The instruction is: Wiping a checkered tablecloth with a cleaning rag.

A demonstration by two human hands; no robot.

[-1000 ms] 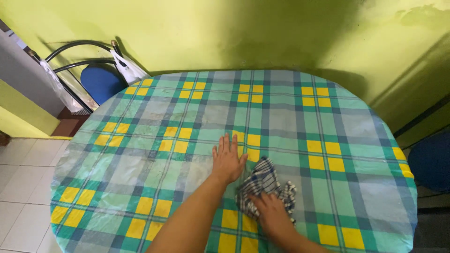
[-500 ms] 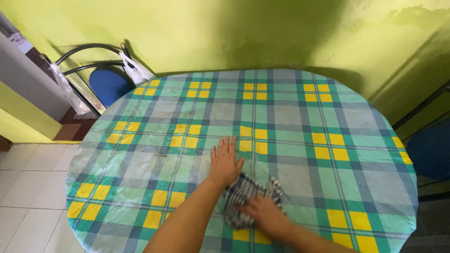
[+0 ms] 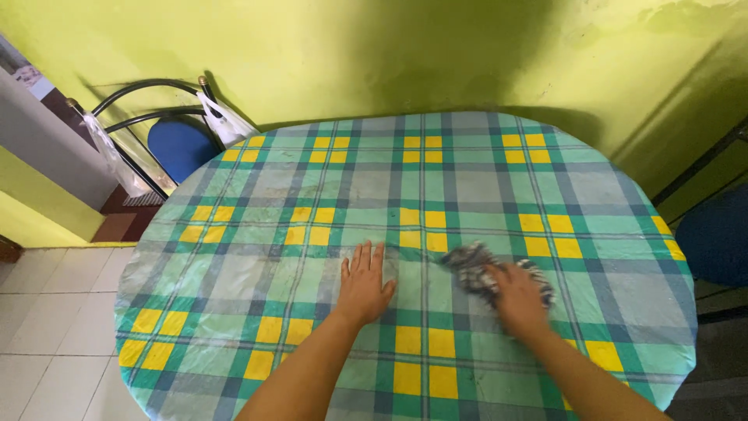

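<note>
A round table [image 3: 257,195] under a green, grey and yellow plaid plastic cover fills the view. My left hand [image 3: 363,284] lies flat on it near the middle, fingers spread, holding nothing. To its right, my right hand [image 3: 516,295] presses down on a crumpled blue-and-white checked cloth [image 3: 470,265], which sticks out past my fingers to the left and right. The cloth's middle is hidden under my palm.
A yellow-green wall stands behind the table. A black metal chair with a blue seat [image 3: 181,145] and white plastic bags on its posts sits at the back left. Another blue seat [image 3: 718,238] shows at the right edge. White floor tiles [image 3: 47,312] lie to the left.
My right hand has swept the checked cloth to the right and a little farther away across the cover. My left hand stays flat in about the same spot.
</note>
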